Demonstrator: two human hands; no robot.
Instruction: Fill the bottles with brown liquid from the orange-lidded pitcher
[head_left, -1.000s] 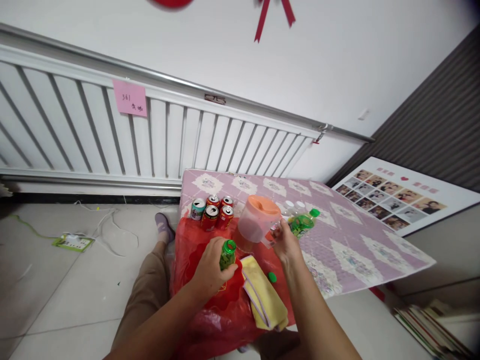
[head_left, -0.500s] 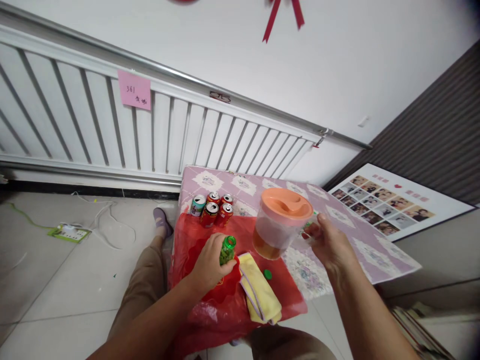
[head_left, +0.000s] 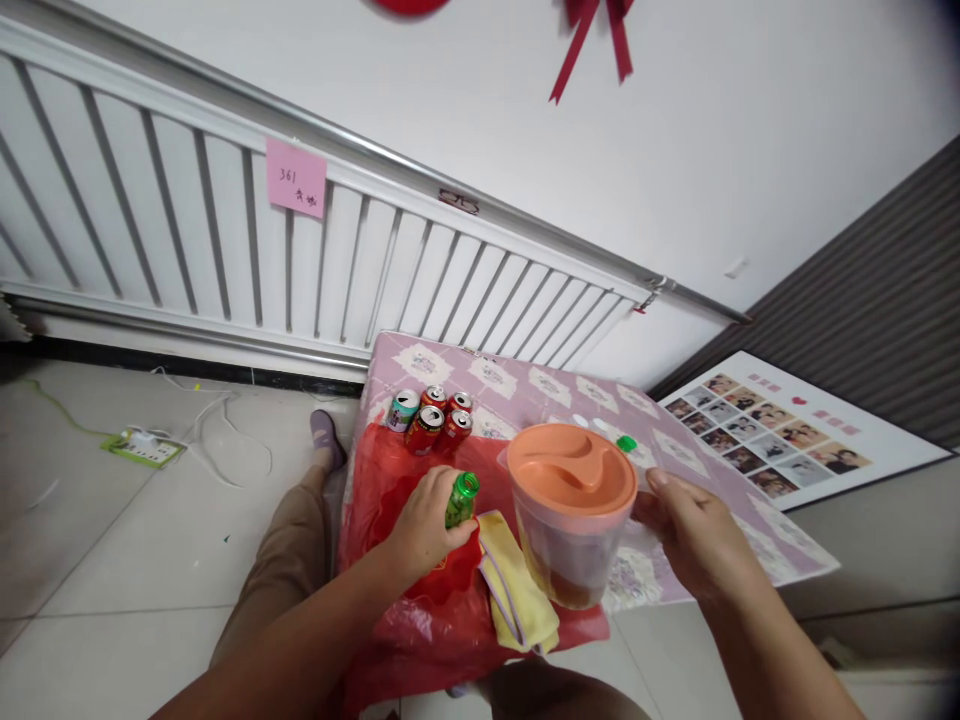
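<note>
A green bottle (head_left: 460,505) with an uncapped mouth stands in the grip of my left hand (head_left: 426,520), over a red scalloped tray (head_left: 401,570). My right hand (head_left: 682,525) is closed at the handle side of a clear pitcher (head_left: 566,540) with an orange lid; the handle is mostly hidden. Amber liquid lies in the pitcher's bottom. The pitcher is held close to my body, beside a folded yellow cloth (head_left: 517,590) and partly in front of it. Several opened drink cans (head_left: 425,430) are grouped behind the bottle.
Red plastic sheeting (head_left: 382,640) covers the near part of the table (head_left: 491,375), which has a flowered cloth. A green-capped item (head_left: 626,444) lies behind the pitcher. Beyond the table are a white radiator (head_left: 375,265) and a photo board (head_left: 787,430). A power strip (head_left: 142,448) lies on the floor.
My right hand and the pitcher have come nearer to my body and slightly right; the pitcher now hides the loose green cap. My left hand still grips the bottle. The view has shifted a little.
</note>
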